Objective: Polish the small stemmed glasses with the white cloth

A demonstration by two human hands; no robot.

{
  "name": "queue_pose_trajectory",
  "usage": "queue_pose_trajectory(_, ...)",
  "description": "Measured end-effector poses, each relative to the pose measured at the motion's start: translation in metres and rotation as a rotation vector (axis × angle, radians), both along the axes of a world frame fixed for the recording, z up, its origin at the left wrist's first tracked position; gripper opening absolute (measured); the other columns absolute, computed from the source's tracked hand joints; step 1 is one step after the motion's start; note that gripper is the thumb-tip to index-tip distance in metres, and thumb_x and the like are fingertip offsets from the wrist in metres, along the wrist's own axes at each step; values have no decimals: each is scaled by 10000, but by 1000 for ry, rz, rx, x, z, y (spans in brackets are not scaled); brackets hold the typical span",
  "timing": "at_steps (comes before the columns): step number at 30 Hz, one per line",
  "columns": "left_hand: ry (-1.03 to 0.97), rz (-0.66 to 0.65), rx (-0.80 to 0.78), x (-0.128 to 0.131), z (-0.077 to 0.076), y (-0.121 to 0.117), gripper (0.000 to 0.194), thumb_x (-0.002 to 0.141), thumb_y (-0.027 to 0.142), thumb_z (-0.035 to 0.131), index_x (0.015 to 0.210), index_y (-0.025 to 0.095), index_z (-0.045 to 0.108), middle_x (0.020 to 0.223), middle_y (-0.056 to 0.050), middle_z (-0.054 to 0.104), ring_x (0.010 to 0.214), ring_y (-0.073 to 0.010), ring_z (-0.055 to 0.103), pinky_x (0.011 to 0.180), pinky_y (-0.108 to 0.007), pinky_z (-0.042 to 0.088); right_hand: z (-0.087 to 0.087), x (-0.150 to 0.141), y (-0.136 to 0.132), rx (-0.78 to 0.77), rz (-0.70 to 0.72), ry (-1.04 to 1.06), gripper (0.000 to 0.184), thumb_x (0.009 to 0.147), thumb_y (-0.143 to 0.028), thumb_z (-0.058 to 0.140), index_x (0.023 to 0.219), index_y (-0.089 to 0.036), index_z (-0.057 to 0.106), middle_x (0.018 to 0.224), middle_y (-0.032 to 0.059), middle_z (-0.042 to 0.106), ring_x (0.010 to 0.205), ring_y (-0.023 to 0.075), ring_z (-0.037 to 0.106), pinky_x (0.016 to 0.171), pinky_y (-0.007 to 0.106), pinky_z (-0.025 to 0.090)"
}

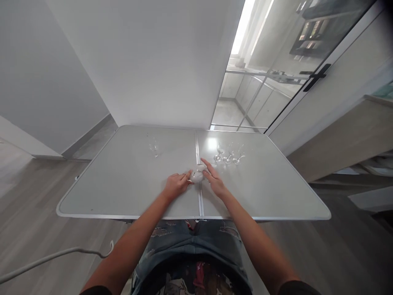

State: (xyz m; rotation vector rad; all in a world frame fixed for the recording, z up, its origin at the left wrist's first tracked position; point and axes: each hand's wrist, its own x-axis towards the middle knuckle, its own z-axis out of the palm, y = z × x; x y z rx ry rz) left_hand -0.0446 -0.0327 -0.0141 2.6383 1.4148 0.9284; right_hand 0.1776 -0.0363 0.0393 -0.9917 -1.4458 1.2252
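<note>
Near the middle of the table, a clear glass (196,177) lies on its side at the centre seam. My left hand (178,184) grips it from the left, its fingers closed at the glass's edge. From the right, my right hand (215,181) reaches in with fingers extended and thumb bent inward. A small white piece (201,167), perhaps tissue or wrap, sits between that thumb and the fingers, against the glass. Its exact kind is too small to tell. Several stemmed glasses (227,158) rest just beyond my right hand.
Another clear glass (155,150) is on the table's left half. The pale folding table (123,188) has a metal rim and backs onto a white wall (147,73). A glass door with a black handle (317,77) is at the right. A grey cable (61,255) hangs at lower left.
</note>
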Motion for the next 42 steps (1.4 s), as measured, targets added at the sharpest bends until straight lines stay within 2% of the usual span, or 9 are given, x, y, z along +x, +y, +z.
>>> queue_pose_trajectory(4,-26,-29,13,1,1,0,435,949,433,595,1335,237,638,788,-83,734,642,-174,654,648,-282,467,-9,0,0,1,-78,54,592,913,-448,619,1482,-361,480,1493,-16,533,1438,214,419,1223,451,286)
queue_pose_trajectory(10,55,-117,47,-2,2,0,401,994,347,527,1357,201,615,835,-101,750,704,-172,680,658,-278,464,-9,10,6,131,192,-230,648,854,-475,696,1460,-323,527,1352,48,658,1287,269,573,1182,507,333)
queue_pose_trajectory(14,66,-93,70,-2,1,0,405,989,364,540,1358,221,620,826,-91,750,681,-175,669,662,-289,463,-6,13,1,39,92,-12,551,909,-515,621,1425,-332,561,1415,19,608,1341,222,532,1218,456,286)
queue_pose_trajectory(17,31,-29,54,-2,2,2,430,966,427,574,1345,233,630,802,-78,749,655,-174,662,652,-287,460,-5,10,-5,-65,-11,154,561,908,-517,625,1431,-329,552,1364,17,631,1353,217,514,1194,443,338)
queue_pose_trajectory(21,20,-19,62,-2,1,3,431,963,438,579,1332,222,633,810,-74,763,636,-162,663,635,-276,454,-10,5,-3,43,8,12,599,889,-474,659,1459,-356,516,1283,27,656,1387,235,465,1185,470,346)
queue_pose_trajectory(25,79,-37,153,-2,1,2,389,986,373,550,1327,204,631,826,-72,770,643,-153,674,629,-270,455,-17,2,5,119,116,-209,627,936,-467,591,1527,-338,429,1108,46,696,1199,256,588,1133,492,383)
queue_pose_trajectory(33,68,30,196,-3,-1,3,440,967,435,580,1342,209,626,785,-55,763,631,-157,668,624,-273,458,-22,1,3,41,-55,105,549,991,-520,477,1499,-310,484,1327,51,627,1294,258,518,1124,440,401)
queue_pose_trajectory(37,65,25,210,-4,-3,4,440,970,421,579,1351,205,620,775,-52,763,600,-150,655,611,-270,453,-23,-1,2,137,7,-58,610,960,-485,553,1531,-309,433,1268,61,651,1278,267,528,1143,456,384)
queue_pose_trajectory(42,108,-22,198,-3,-2,3,394,979,383,565,1314,193,647,833,-78,776,644,-160,683,628,-273,464,-21,0,9,175,107,-186,470,969,-433,549,1431,-347,554,1185,46,685,1167,252,597,1084,458,423)
